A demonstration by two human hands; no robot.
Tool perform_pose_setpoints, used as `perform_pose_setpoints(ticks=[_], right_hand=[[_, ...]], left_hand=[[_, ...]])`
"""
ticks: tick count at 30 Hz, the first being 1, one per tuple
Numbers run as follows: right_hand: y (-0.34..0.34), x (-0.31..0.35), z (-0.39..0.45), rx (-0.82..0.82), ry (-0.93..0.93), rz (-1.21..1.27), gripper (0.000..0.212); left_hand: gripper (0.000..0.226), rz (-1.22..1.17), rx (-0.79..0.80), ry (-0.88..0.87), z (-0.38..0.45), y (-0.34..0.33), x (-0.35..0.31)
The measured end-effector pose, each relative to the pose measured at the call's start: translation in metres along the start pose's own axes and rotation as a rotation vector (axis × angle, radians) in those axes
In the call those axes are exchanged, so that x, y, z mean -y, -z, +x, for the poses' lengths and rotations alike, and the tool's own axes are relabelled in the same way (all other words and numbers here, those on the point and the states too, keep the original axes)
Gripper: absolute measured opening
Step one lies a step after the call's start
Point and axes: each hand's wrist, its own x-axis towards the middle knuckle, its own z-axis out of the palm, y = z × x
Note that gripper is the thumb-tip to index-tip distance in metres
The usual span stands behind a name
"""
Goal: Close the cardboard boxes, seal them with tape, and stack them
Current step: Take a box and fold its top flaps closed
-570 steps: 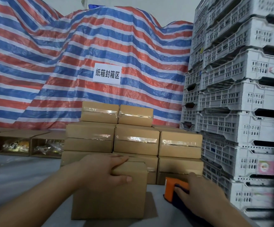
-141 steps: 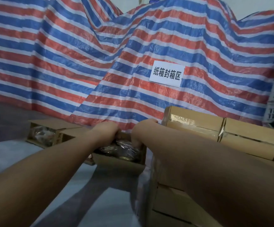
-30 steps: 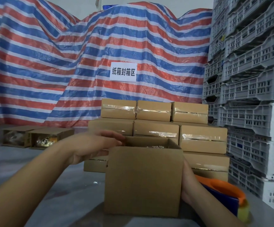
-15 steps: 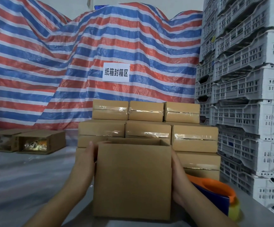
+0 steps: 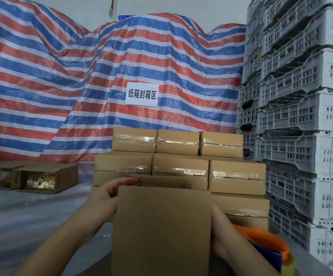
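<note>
Cardboard, plain brown: the open box [image 5: 161,230] stands near centre on the table [image 5: 22,226], top flaps not closed, the near flap upright and facing the camera, the far flap [image 5: 169,182] visible behind it. Left hand [image 5: 106,198] is at the box's upper left edge, palm against the side, fingers [image 5: 125,181] extended loosely over the top toward the opening, not curled round anything. Right hand [image 5: 219,232] lies flat against the box's right side, mostly hidden behind the box wall; can't tell how its fingers sit. Just right of the box, near the right forearm, is the tape gun [image 5: 267,248], orange over blue with a yellow-green bit at its near end, lying on the table, not held. Behind the box is the stack [image 5: 181,156] of sealed boxes, clear tape showing across their fronts, three across on top, wider rows below. Far left on the table are two open boxes [image 5: 42,178] on their sides, shiny packets inside. Right side: tall stacks of grey perforated crates [image 5: 301,116]. Backdrop is a red, white and blue striped tarp [image 5: 62,76] with a white sign [image 5: 141,94] carrying printed characters fixed to it.
</note>
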Motion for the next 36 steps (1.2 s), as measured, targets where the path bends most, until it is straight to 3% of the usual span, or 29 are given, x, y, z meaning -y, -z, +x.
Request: perform_pose_setpoints(ticks=[6,10,12,16,21,26,28,33,36], right_hand=[[0.007,-0.001,0.005,0.053,0.004,-0.019,0.031],[0.008,-0.005,0.008,0.072,0.033,0.005,0.033],[0.008,-0.004,0.007,0.071,0.054,0.009,0.033],[0.008,-0.003,0.007,0.056,0.105,0.011,0.036],[0.011,-0.005,0.009,0.066,0.092,0.008,0.044],[0.008,-0.001,0.006,0.034,0.068,-0.016,0.034],[0.008,-0.002,0.008,0.02,0.051,0.011,0.044],[0.013,-0.001,0.007,0.111,0.057,0.107,0.065],[0.017,-0.001,0.007,0.178,0.018,0.121,0.077]], left_hand=[[0.021,-0.075,-0.097,-0.039,-0.003,-0.007,0.006],[0.059,-0.137,-0.118,-0.049,-0.01,-0.01,0.004],[0.065,-0.115,-0.099,-0.075,-0.012,-0.011,0.006],[0.045,-0.014,-0.076,-0.154,-0.015,-0.017,0.008],[0.037,-0.09,-0.08,-0.124,-0.012,-0.017,0.007],[0.034,-0.147,-0.087,-0.11,-0.01,-0.019,0.009],[0.032,-0.189,-0.102,-0.109,-0.007,-0.02,0.012],[0.058,-0.265,-0.151,-0.094,-0.004,-0.022,0.015],[0.06,-0.366,-0.072,0.036,-0.003,-0.022,0.015]])
